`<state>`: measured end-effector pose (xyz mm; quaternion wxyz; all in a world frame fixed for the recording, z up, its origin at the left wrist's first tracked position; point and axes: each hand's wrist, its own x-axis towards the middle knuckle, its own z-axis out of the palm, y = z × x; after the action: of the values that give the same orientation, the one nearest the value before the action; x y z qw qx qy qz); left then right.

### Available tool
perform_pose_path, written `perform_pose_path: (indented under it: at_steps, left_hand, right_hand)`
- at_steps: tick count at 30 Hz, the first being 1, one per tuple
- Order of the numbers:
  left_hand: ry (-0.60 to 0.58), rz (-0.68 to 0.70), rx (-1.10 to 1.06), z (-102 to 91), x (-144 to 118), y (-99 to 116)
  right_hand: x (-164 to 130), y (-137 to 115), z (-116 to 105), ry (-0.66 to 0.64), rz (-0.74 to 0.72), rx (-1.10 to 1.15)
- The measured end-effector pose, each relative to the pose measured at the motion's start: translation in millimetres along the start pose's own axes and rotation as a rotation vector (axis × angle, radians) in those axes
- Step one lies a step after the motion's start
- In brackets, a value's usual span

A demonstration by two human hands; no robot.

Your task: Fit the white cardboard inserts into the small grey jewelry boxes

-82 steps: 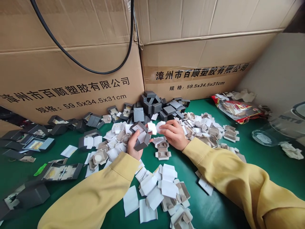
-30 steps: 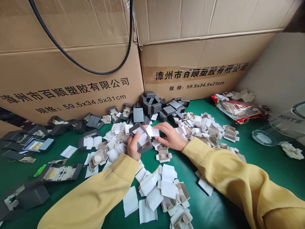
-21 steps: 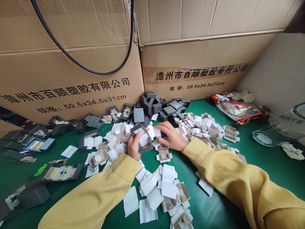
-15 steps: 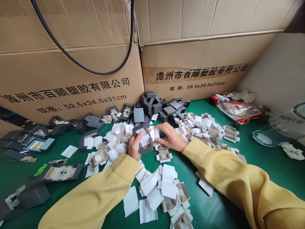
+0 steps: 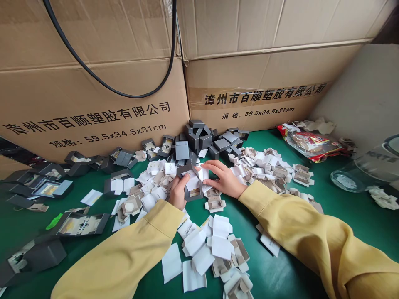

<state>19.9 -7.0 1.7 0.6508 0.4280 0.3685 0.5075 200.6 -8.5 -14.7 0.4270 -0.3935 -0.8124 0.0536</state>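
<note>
A small dark grey box [image 5: 188, 195] with a white insert showing inside is gripped by my left hand [image 5: 178, 192], its thumb on the near left rim. From the right, my right hand [image 5: 223, 179] pinches a white folded card piece [image 5: 204, 174] at the box's right side. Whether that piece is fully out of the box I cannot tell. White and grey-brown folded card inserts [image 5: 156, 193] are heaped around the box. Directly below my right hand lies an open grey card insert [image 5: 215, 203].
Dark boxes [image 5: 199, 137] are piled at the back, with more open ones [image 5: 82, 224] on the left. Loose white cards [image 5: 202, 257] lie in front. A red snack bag [image 5: 311, 143] and clear plastic jar [image 5: 352, 178] stand right. Large cartons [image 5: 93, 91] wall the back; a black cable [image 5: 124, 94] hangs there.
The dark box has tilted slightly in my left hand, so more of its white inside shows. My right hand has barely moved and still pinches the white card piece.
</note>
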Motion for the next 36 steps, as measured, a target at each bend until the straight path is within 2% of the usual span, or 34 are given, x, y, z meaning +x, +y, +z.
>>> perform_pose_path:
  at_steps: [7, 15, 21, 30, 36]
  left_hand:
    - [0.039, -0.031, -0.006, 1.2, -0.2, -0.3]
    - [-0.085, 0.018, 0.027, 3.3, -3.8, 4.7]
    - [-0.066, 0.018, 0.094, -1.4, -1.2, -0.6]
    - [-0.108, -0.027, 0.077, -1.6, -0.9, 1.3]
    - [-0.132, 0.034, 0.181, -4.3, -1.2, 0.8]
  right_hand:
    - [0.8, -2.9, 0.1, 0.018, -0.005, -0.028]
    - [0.8, -5.1, 0.5, -0.02, -0.003, -0.066]
    - [-1.1, -3.4, 2.8, -0.049, 0.013, -0.135]
    - [-1.3, 0.2, 1.7, -0.05, 0.012, -0.091]
    - [-1.5, -1.8, 1.6, -0.047, 0.025, -0.112]
